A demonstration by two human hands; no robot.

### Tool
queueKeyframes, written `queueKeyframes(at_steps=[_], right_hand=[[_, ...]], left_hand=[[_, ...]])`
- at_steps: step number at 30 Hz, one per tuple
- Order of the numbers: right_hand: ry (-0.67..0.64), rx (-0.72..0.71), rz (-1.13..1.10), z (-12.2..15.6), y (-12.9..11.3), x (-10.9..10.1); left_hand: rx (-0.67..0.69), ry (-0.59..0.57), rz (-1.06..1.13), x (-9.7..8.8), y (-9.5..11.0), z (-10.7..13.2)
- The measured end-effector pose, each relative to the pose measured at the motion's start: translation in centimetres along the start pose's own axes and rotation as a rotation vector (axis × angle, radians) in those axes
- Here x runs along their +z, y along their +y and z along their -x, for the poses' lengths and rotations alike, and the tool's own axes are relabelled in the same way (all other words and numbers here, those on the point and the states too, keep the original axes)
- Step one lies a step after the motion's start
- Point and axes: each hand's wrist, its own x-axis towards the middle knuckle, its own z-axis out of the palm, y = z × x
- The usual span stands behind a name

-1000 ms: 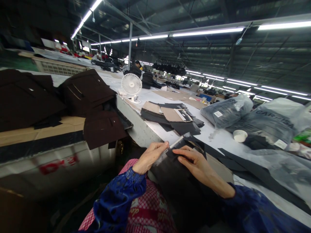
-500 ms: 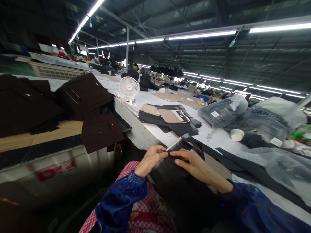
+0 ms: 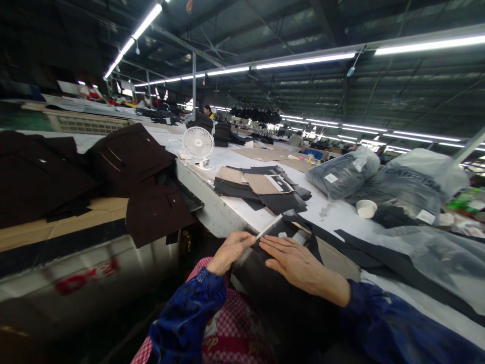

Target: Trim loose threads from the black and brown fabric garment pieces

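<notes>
Fan [image 3: 198, 143] behind fabric stack [image 3: 261, 188]; bags [image 3: 382, 178] right.

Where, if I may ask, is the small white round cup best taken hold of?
Around its side wall, from the near left: the small white round cup stands upright, mouth open, with bare white table there and dark fabric close at its right.

white fan [image 3: 198, 143], plastic bags [image 3: 413, 184], paper cup [image 3: 366, 208]

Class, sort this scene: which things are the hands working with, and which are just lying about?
In use: left hand, right hand, thin white strip, black fabric piece.
Lying about: desk fan, white cup, bagged bundles, brown fabric stack.
</notes>
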Motion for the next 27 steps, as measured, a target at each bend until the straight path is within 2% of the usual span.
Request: queueKeyframes(at_steps=[3, 8, 12, 15, 17, 18, 20, 22, 25, 27], right_hand=[[-0.014, 0.022, -0.035, 0.2, 0.4, 0.2], [-0.042, 0.018, 0.006, 0.1, 0.3, 0.4], [-0.054, 0.001, -0.109, -0.2, 0.4, -1.9], [0.142, 0.197, -0.244, -0.3, 2.8, -4.6], [0.303, 0.407, -0.214, 0.0, 5.4, -5.6], [0.318, 0.499, -0.166, 0.3, 6.9, -5.6], [0.223, 0.595, -0.117, 1.1, 9.5, -4.9], [0.082, 0.601, -0.118, 1.8, 11.3, -3.7], [-0.006, 0.564, -0.107, 2.4, 12.0, -2.5], [-0.022, 0.439, -0.147, 2.4, 11.6, -2.5]], left_hand=[[-0.046, -0.041, -0.026, -0.9, 0.3, 0.2], [0.038, -0.064, -0.054, -0.4, -0.5, -0.6], [0.055, -0.088, -0.051, -0.2, -0.7, -0.7], [0.002, -0.129, -0.039, -1.3, 0.1, -0.2], [-0.028, -0.134, -0.021, -2.2, 0.7, 0.2], [-0.039, -0.125, -0.013, -2.5, 0.9, 0.3], [-0.049, -0.12, -0.011, -2.6, 1.1, 0.4], [-0.036, -0.138, -0.027, -2.2, 1.0, 0.3], [0.007, -0.154, -0.034, -1.1, 0.7, 0.3], [0.006, -0.153, -0.02, -0.4, 0.7, 0.6]])
